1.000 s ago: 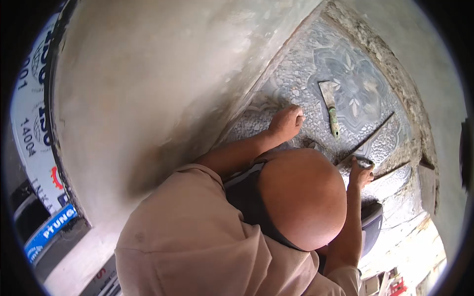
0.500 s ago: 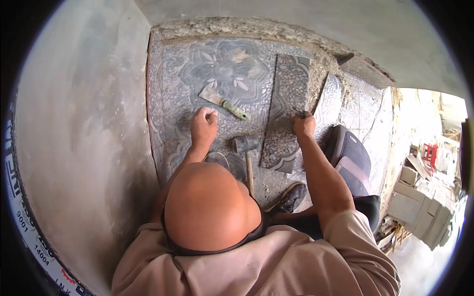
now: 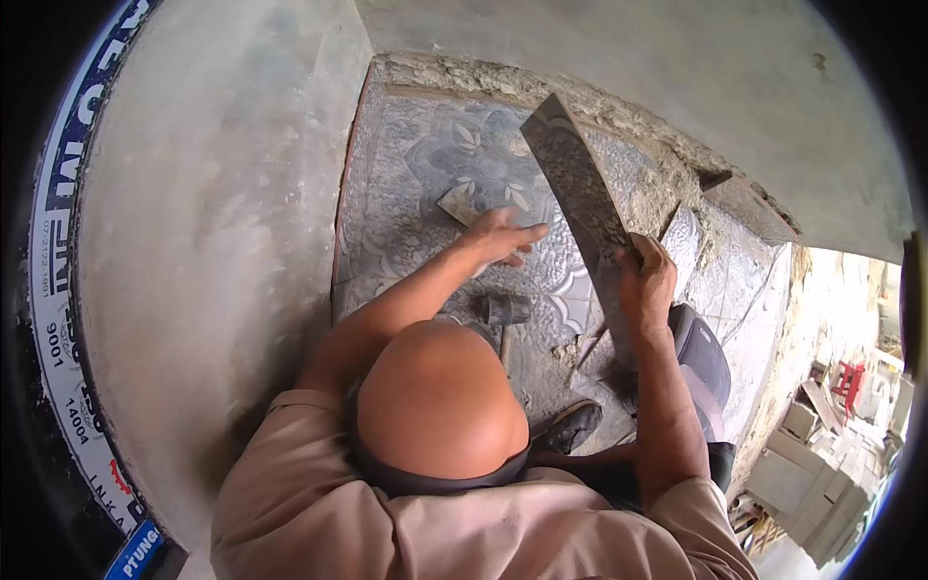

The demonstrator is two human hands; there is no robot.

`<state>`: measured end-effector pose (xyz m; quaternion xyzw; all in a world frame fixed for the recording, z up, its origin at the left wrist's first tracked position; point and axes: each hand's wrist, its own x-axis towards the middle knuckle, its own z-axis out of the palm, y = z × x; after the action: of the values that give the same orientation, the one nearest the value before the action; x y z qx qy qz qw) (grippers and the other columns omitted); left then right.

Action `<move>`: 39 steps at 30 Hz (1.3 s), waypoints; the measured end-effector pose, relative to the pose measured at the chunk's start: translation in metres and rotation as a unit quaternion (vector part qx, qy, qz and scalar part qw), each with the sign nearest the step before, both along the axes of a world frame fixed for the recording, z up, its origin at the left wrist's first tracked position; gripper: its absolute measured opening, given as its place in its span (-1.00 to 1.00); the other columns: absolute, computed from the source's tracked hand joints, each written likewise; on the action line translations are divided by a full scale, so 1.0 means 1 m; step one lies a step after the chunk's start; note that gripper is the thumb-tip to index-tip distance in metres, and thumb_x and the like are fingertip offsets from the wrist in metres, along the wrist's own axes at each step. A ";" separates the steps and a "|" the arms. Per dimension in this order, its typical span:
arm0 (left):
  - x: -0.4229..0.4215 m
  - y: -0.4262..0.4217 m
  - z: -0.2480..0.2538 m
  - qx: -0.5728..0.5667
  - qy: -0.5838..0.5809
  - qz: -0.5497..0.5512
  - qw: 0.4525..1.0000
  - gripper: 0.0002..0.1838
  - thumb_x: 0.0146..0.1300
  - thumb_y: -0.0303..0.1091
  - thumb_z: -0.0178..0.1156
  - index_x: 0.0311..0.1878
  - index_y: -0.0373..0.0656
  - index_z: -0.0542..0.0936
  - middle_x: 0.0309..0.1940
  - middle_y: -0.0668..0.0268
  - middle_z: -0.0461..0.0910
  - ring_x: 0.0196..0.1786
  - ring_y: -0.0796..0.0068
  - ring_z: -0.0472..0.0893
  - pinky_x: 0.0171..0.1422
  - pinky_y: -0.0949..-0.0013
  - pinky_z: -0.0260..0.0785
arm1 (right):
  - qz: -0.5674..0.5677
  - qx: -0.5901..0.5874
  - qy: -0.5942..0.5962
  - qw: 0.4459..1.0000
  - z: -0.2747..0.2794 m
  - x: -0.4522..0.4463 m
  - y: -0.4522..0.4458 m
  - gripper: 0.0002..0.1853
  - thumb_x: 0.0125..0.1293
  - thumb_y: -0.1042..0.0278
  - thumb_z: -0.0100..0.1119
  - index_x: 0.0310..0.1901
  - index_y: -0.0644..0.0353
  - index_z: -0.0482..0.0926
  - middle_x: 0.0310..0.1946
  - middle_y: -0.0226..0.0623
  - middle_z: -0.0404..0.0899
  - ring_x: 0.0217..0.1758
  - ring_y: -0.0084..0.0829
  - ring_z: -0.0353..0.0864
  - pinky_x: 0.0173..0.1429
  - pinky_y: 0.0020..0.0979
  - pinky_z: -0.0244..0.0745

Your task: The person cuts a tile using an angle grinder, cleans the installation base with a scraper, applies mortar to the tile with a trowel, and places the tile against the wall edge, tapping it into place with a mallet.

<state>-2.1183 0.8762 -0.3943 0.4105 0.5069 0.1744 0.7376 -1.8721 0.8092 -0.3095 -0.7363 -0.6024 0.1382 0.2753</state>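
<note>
Head view: at the left edge of the frame runs a lettered panel (image 3: 58, 251), bearing the numbers 9001 and 14004; beside it rises a grey, stained wall (image 3: 213, 193). Right of the wall, in the upper centre, lies a patterned tile (image 3: 391, 135) with a flower motif and pebbled ground. The person's head (image 3: 440, 406) occupies the lower centre. Above it the blade of a scraper (image 3: 456, 205) shows on the patterned tile; its handle is hidden by the left hand (image 3: 498, 240). That hand's grip is loosely open, fingers spread and slightly blurred; contact with the scraper cannot be determined. Just below the hand, a mallet (image 3: 507, 309) lies at centre. A dark shoe (image 3: 572, 427) is noted lower down. The tile strip (image 3: 572, 169) is held tilted, slanting from upper centre down to right of centre. The right hand (image 3: 648, 275) has its grip closed on the strip's right-hand edge. Next is a dark grey container (image 3: 704, 353), beside the right forearm. At the far right are stacked slabs (image 3: 807, 474) and a red object (image 3: 849, 387).
</note>
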 end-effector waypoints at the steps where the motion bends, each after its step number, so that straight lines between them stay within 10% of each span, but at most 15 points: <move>1: 0.006 0.001 0.002 -0.020 -0.042 0.020 0.999 0.05 0.37 -0.01 0.42 0.57 -0.56 0.05 0.24 -0.11 0.54 0.16 0.11 0.67 0.05 0.18 0.66 | 0.047 0.001 -0.037 0.998 0.005 -0.004 0.008 -0.83 0.22 0.44 0.34 -0.16 0.26 0.70 -0.28 -0.04 0.69 -0.16 0.05 0.66 -0.04 -0.10 0.53; 4: 0.018 0.013 0.004 -0.041 -0.121 0.093 0.987 0.29 0.33 0.08 0.44 0.62 -0.52 -0.28 0.31 -0.14 0.45 0.34 0.03 0.54 0.19 0.07 0.61 | 0.132 0.048 -0.098 0.985 -0.006 -0.012 0.045 -0.83 0.20 0.46 0.32 -0.15 0.21 0.70 -0.27 -0.12 0.67 -0.11 0.00 0.64 0.01 -0.09 0.53; 9: 0.010 0.063 0.011 0.018 -0.164 0.261 0.951 0.30 0.17 0.17 0.54 0.57 -0.41 -0.14 0.41 -0.14 0.33 0.40 -0.14 0.47 0.36 -0.21 0.46 | 0.245 0.097 -0.156 0.952 -0.028 -0.037 0.124 -0.81 0.22 0.48 0.31 -0.11 0.15 0.71 -0.27 -0.24 0.68 -0.10 -0.10 0.64 0.01 -0.14 0.56; 17: -0.033 0.147 -0.011 0.027 -0.109 0.382 0.917 0.51 0.21 -0.06 0.56 0.56 -0.38 -0.63 0.45 -0.35 0.27 0.40 -0.27 0.49 0.41 -0.18 0.46 | 0.308 0.145 -0.183 0.922 -0.064 -0.070 0.227 -0.84 0.25 0.41 0.33 -0.13 0.08 0.72 -0.27 -0.33 0.69 -0.09 -0.19 0.62 0.02 -0.17 0.56; 39: -0.051 0.195 -0.041 0.044 -0.076 0.408 0.909 0.35 0.31 0.10 0.39 0.65 -0.28 -0.49 0.56 -0.22 0.20 0.34 -0.14 0.59 0.36 -0.10 0.50 | 0.169 0.240 -0.131 0.947 -0.115 -0.107 0.237 -0.68 0.21 0.43 0.39 0.03 0.11 0.66 -0.11 -0.24 0.64 0.00 -0.13 0.56 0.12 -0.14 0.47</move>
<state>-2.1695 1.0711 -0.4349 0.1856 0.5640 0.5134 0.6196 -1.9796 1.0457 -0.4240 -0.5474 -0.7640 -0.0637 0.3356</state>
